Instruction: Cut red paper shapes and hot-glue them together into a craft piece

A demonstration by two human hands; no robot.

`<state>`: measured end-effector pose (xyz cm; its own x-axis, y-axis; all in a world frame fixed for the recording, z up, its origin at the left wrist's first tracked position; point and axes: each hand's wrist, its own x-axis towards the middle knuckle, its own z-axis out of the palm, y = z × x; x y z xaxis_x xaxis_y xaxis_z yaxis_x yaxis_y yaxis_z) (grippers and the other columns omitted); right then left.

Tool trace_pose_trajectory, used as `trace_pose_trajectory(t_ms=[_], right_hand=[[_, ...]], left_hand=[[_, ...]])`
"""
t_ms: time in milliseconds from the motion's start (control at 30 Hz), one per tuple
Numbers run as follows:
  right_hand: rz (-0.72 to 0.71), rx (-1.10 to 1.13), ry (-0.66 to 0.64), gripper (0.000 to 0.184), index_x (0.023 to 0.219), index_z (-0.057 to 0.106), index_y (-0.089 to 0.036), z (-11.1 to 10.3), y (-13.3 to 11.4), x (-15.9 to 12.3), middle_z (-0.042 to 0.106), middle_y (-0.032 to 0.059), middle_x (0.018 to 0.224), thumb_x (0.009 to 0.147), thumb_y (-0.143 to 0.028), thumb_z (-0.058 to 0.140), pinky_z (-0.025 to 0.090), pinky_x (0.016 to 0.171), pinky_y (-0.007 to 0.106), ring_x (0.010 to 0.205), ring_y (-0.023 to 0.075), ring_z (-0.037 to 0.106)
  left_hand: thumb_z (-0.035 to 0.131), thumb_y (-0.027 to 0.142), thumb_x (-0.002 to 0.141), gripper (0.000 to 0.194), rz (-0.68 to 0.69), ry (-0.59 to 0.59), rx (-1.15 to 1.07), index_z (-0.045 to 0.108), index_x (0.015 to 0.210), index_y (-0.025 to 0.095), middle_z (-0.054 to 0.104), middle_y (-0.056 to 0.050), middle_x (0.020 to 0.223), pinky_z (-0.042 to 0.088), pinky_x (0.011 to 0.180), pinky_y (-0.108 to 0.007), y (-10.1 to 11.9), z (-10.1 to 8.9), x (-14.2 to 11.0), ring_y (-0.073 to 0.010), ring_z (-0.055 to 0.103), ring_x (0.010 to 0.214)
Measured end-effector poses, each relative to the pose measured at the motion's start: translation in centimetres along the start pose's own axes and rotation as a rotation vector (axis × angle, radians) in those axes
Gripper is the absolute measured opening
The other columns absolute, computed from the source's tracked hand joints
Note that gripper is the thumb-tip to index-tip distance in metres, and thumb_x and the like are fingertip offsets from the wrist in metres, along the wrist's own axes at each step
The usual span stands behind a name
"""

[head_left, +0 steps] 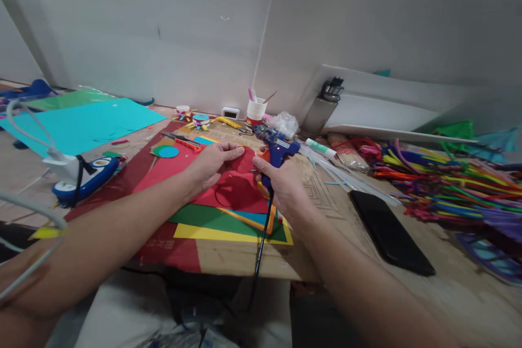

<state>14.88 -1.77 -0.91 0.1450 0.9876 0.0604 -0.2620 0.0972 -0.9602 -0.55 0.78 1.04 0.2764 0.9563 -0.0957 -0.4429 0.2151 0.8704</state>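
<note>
Near the bench's [302, 269] front edge, the left hand [214, 162] pinches a red paper disc [243, 160]; right of it, the right hand [279, 176] grips a glue gun [281, 149] (blue).

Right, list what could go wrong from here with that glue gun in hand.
The right hand grips the glue gun while both hands pinch the red paper piece; its small light glows, so a hot tip might burn a finger.
Glue could drip onto the red sheet underneath.
The black cord hangs over the table's near edge and might snag.
</note>
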Motion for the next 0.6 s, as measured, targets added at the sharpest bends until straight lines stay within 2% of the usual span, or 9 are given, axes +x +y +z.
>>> trace_pose_trajectory(t_ms=[167,300,400,500,600], right_hand=[[0.002,0.023,-0.006,0.042,0.084,0.063,-0.018,0.0,0.0,-0.1,0.061,-0.0064,0.056,0.055,-0.032,0.088,0.041,0.046,0.021,0.043,0.0078,0.051],[0.010,0.056,-0.001,0.039,0.080,0.062,-0.018,0.0,-0.3,-0.2,0.060,-0.0064,0.055,0.054,-0.031,0.088,0.042,0.047,0.022,0.044,0.0077,0.051],[0.033,0.075,-0.029,0.042,0.082,0.062,-0.018,0.1,-0.5,-0.4,0.059,-0.0070,0.055,0.054,-0.034,0.089,0.042,0.048,0.022,0.045,0.0081,0.051],[0.068,0.067,-0.064,0.048,0.087,0.063,-0.018,0.3,-0.7,-0.7,0.059,-0.0075,0.056,0.053,-0.038,0.091,0.042,0.047,0.022,0.045,0.0080,0.050],[0.081,0.039,-0.065,0.050,0.087,0.062,-0.019,0.4,-0.8,-1.0,0.060,-0.0071,0.058,0.052,-0.038,0.092,0.041,0.046,0.021,0.045,0.0079,0.050]], left_hand=[[0.068,0.011,0.087,0.019,-0.026,-0.018,-0.031,0.067,0.069,0.011,0.069,-0.004,0.064,0.052,0.056,-0.021,-0.2,-0.1,0.2,-0.0115,0.064,0.054],[0.069,0.015,0.088,0.016,-0.054,-0.024,-0.008,0.069,0.073,0.011,0.068,-0.004,0.066,0.056,0.061,-0.022,-0.5,-0.3,0.4,-0.0128,0.066,0.058],[0.064,0.016,0.093,0.019,-0.075,-0.036,-0.004,0.071,0.076,0.010,0.069,-0.006,0.069,0.057,0.060,-0.022,-0.8,-0.2,0.4,-0.0125,0.066,0.059],[0.060,0.018,0.096,0.027,-0.096,-0.058,0.002,0.069,0.072,0.010,0.064,-0.004,0.060,0.052,0.050,-0.017,-1.1,-0.1,0.4,-0.0089,0.058,0.049],[0.064,0.018,0.095,0.028,-0.097,-0.055,0.035,0.066,0.068,0.010,0.057,0.000,0.055,0.042,0.041,-0.012,-1.2,-0.1,0.4,-0.0046,0.048,0.041]])
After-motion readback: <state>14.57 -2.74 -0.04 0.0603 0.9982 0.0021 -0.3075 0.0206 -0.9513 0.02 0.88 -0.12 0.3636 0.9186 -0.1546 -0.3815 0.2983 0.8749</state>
